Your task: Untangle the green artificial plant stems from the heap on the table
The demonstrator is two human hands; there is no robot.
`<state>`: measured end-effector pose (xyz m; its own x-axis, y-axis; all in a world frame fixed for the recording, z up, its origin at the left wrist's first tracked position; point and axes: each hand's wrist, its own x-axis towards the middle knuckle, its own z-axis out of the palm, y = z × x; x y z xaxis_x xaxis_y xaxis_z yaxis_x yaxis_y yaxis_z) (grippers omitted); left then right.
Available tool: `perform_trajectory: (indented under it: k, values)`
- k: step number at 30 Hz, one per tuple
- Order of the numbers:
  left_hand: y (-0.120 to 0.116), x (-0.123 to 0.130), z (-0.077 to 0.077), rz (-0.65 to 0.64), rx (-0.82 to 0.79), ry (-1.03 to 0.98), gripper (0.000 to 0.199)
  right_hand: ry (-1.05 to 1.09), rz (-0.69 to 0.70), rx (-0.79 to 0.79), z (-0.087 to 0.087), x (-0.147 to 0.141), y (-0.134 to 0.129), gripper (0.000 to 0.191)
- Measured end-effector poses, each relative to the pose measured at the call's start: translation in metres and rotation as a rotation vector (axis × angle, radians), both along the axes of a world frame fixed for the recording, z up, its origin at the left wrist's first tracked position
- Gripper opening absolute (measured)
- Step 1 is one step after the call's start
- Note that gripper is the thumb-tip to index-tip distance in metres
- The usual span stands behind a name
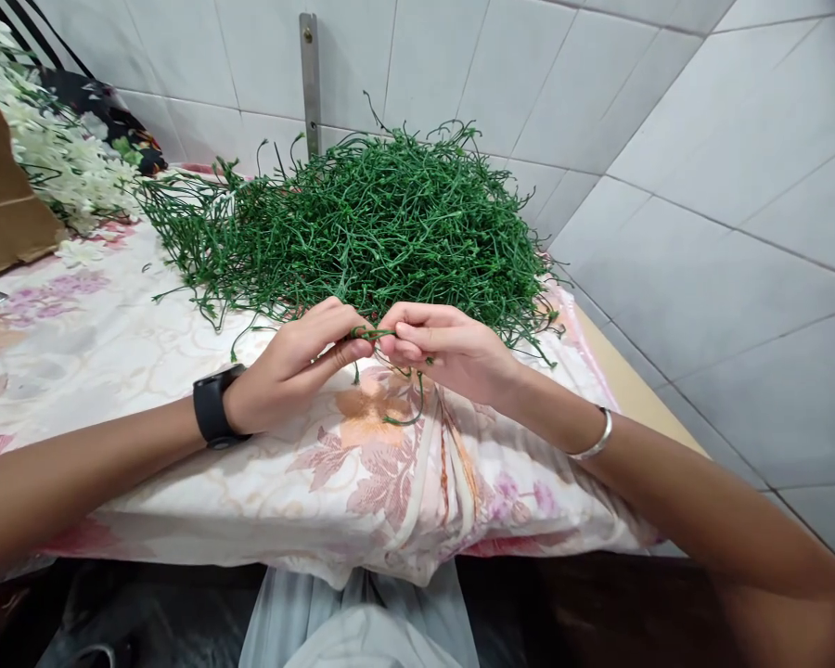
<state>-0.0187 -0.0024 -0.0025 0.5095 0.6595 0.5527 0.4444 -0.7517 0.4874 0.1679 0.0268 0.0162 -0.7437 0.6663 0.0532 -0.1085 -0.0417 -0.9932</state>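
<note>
Both of my hands meet above the cloth, just in front of a big heap of green artificial stems (404,223). Thumb and fingers of my left hand (306,357) pinch a thin green stem (382,332). My right hand (452,348) pinches the same stem from the other side, its fingertips almost touching the left ones. A curved stem end (417,404) hangs below the right fingers; whether it belongs to the same piece I cannot tell. The fingers hide part of the held stem.
A floral cloth (146,371) covers the table. At the far left are white artificial flowers (76,167), a brown cardboard piece (6,186) and a dark bag (104,111). White tiled walls (724,213) close off the back and right. A metal strip (310,83) is fixed behind the heap.
</note>
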Motion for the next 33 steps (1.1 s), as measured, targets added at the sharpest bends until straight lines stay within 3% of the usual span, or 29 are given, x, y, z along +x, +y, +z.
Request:
perform_trajectory:
  k: [6,15,26,33]
  values:
    - [-0.001,0.003,-0.003,-0.041,0.001,0.038,0.014,-0.105,-0.155,0.038,0.002,-0.009,-0.004,0.04]
    - [-0.002,0.006,-0.004,-0.044,0.078,0.026,0.009,-0.127,-0.39,0.269,-0.003,-0.018,-0.007,0.047]
    - [-0.006,0.007,-0.005,-0.052,0.146,-0.011,0.009,-0.204,-0.466,0.746,-0.002,-0.015,-0.012,0.049]
    - [-0.007,0.005,-0.005,-0.057,0.172,-0.024,0.012,-0.191,-0.408,0.834,0.0,-0.014,-0.01,0.046]
